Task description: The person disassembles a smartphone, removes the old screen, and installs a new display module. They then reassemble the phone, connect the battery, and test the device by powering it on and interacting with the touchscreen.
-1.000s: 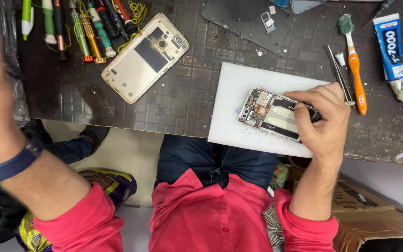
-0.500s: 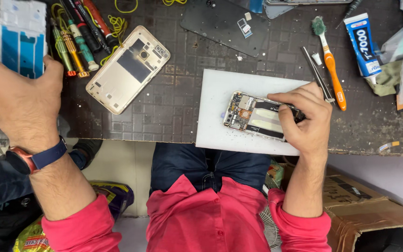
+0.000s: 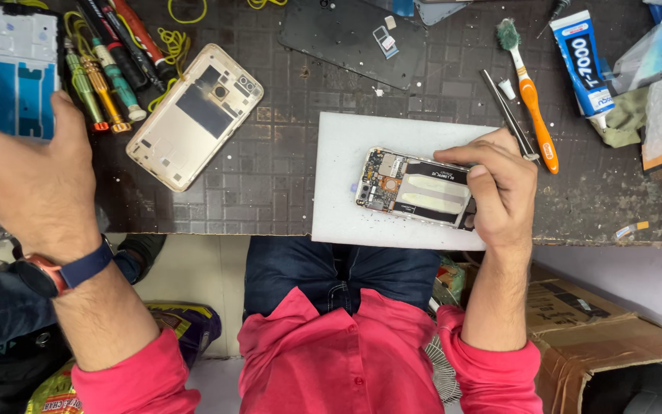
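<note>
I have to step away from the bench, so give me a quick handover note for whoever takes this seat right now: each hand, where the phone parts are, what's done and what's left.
Right hand: resting on the opened phone, fingers curled over its right end, on the white mat.
Left hand: raised at the left edge, beside the blue-and-white frame part; whether it touches it is unclear.
Gold back cover: off, lying inner side up on the dark benchtop.
Screwdrivers: upper left. Tweezers and orange brush: just above the right hand. Glue tube: upper right.
Done: cover removed, internals exposed.
Left: cover not yet refitted.
</note>
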